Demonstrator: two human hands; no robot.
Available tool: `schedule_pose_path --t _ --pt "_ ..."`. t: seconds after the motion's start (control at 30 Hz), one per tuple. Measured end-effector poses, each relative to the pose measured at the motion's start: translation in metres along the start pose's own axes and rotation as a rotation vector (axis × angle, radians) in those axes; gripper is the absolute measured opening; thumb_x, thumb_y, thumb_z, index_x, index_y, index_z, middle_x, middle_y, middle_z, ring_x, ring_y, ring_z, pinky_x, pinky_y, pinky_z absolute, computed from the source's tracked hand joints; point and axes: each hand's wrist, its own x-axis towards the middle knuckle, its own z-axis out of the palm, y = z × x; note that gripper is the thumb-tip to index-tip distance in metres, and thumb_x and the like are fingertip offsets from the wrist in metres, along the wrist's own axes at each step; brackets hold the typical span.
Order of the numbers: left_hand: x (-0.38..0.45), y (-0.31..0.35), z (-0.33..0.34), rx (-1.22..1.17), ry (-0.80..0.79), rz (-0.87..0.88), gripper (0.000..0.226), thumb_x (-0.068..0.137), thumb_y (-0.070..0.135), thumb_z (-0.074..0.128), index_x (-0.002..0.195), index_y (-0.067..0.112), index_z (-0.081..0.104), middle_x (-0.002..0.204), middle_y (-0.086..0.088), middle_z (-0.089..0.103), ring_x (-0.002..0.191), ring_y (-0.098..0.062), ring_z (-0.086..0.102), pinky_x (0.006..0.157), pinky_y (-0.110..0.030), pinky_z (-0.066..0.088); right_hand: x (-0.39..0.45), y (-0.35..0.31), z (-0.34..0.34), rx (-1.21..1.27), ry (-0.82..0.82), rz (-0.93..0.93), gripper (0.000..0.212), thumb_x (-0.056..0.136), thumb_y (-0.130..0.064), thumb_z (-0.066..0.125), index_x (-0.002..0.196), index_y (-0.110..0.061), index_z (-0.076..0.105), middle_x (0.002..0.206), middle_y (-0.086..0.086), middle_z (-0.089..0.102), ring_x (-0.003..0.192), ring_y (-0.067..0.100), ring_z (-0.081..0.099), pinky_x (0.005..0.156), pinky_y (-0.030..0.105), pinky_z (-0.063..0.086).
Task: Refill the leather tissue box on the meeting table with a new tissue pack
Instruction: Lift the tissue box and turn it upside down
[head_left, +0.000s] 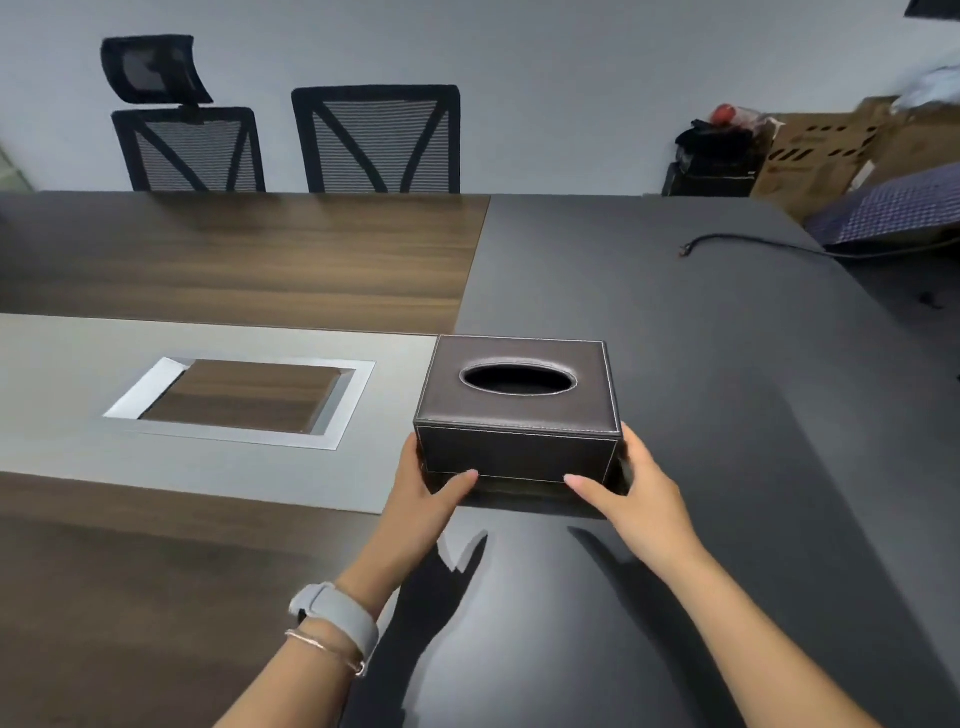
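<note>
While both hands flank it, the leather tissue box (519, 410) sits on the dark grey part of the counter (701, 338), its near left corner close to the seam with the pale centre strip, directly ahead of the person. Its long axis runs left to right across the view, so each short end faces one hand. The oval slot on top shows only darkness; no tissue protrudes, which suggests the box is empty.

The left hand (423, 493) is curled around the left end, thumb laid along the lower edge of the near face; its other fingers are hidden behind the box. The right hand (631, 496) mirrors it at the right end, thumb pressed at the same lower seam. Both hands clasp the box between them, though whether it is lifted clear of the counter cannot be told. Neither hand is nearer; the hold is symmetrical.

A seam line along the base of the near face probably marks a removable bottom, so the coming move would likely turn the box about its long axis. No new tissue pack is visible. A recessed cable hatch (239, 400) lies well to the left.
</note>
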Motion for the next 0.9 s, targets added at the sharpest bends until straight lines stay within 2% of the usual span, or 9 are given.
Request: schedule_pose_path --t 0.1,0.27,0.43,0.53,0.63,0.73,0.77,0.83,0.9 --pt "0.014 -0.009 0.004 -0.007 0.048 0.002 0.059 0.087 0.010 0.061 0.140 0.018 0.035 0.139 0.002 0.049 0.129 -0.015 0.047 0.109 -0.032 0.035 0.014 0.015 0.009 0.032 -0.025 -0.022 0.070 0.081 -0.025 0.072 0.142 -0.025 0.039 0.127 -0.011 0.060 0.118 0.009 0.054 0.096 0.021 0.038" --pt "0.001 0.000 0.006 0.016 0.086 0.067 0.056 0.090 0.007 0.056 0.139 0.025 0.035 0.131 0.014 0.047 0.125 -0.008 0.044 0.104 -0.024 0.032 0.009 0.016 0.010 0.126 0.048 -0.038 0.053 0.083 -0.023 0.068 0.134 -0.028 0.052 0.113 -0.022 0.067 0.109 -0.002 0.060 0.103 0.030 0.044" --pt "-0.050 0.032 -0.004 0.008 0.122 0.143 0.055 0.091 0.014 0.056 0.126 0.048 0.031 0.112 0.041 0.040 0.099 0.024 0.047 0.094 -0.008 0.034 -0.040 -0.018 -0.010 0.233 0.126 -0.067 0.053 0.084 -0.026 0.067 0.135 -0.032 0.052 0.121 -0.020 0.066 0.113 -0.005 0.058 0.103 0.025 0.041" --pt "-0.094 0.048 -0.014 -0.073 0.166 0.169 0.052 0.090 0.019 0.056 0.120 0.054 0.032 0.117 0.045 0.041 0.111 0.024 0.044 0.100 -0.013 0.033 -0.088 -0.039 -0.019 0.247 0.157 -0.065 0.052 0.081 -0.039 0.066 0.132 -0.035 0.054 0.121 -0.023 0.065 0.116 -0.006 0.056 0.104 0.025 0.039" --pt "-0.134 0.056 -0.028 -0.140 0.230 0.195 0.043 0.087 0.031 0.052 0.121 0.053 0.037 0.110 0.050 0.051 0.110 0.030 0.042 0.093 0.000 0.036 -0.130 -0.058 -0.018 0.308 0.163 -0.059 0.032 0.085 -0.037 0.061 0.117 -0.037 0.065 0.107 -0.028 0.069 0.102 -0.016 0.058 0.094 0.015 0.041" --pt "-0.177 0.057 -0.055 -0.094 0.337 0.229 0.039 0.093 0.021 0.048 0.123 0.045 0.042 0.114 0.043 0.049 0.101 0.035 0.042 0.081 0.011 0.031 -0.167 -0.077 -0.004 0.260 0.123 -0.074 0.016 0.088 -0.034 0.058 0.095 -0.045 0.068 0.094 -0.033 0.070 0.096 -0.015 0.060 0.091 0.018 0.044" --pt "-0.191 0.053 -0.067 -0.073 0.368 0.230 0.039 0.094 0.019 0.047 0.123 0.045 0.042 0.114 0.043 0.048 0.102 0.035 0.042 0.081 0.011 0.031 -0.177 -0.082 0.003 0.251 0.105 -0.078 0.017 0.088 -0.033 0.058 0.097 -0.046 0.065 0.092 -0.033 0.069 0.095 -0.014 0.059 0.089 0.015 0.045" --pt "-0.222 0.044 -0.093 -0.021 0.412 0.192 0.040 0.094 0.023 0.045 0.122 0.050 0.041 0.106 0.050 0.050 0.105 0.030 0.043 0.082 0.009 0.030 -0.199 -0.091 0.023 0.226 0.051 -0.068 0.032 0.087 -0.030 0.061 0.116 -0.043 0.057 0.100 -0.033 0.061 0.097 -0.012 0.056 0.084 0.004 0.043" --pt "-0.252 0.034 -0.118 0.017 0.462 0.143 0.041 0.095 0.025 0.042 0.119 0.057 0.039 0.104 0.049 0.049 0.106 0.028 0.043 0.086 0.006 0.030 -0.222 -0.101 0.045 0.149 -0.021 -0.046 0.048 0.085 -0.034 0.063 0.130 -0.041 0.048 0.108 -0.022 0.062 0.102 0.000 0.058 0.088 0.012 0.047"
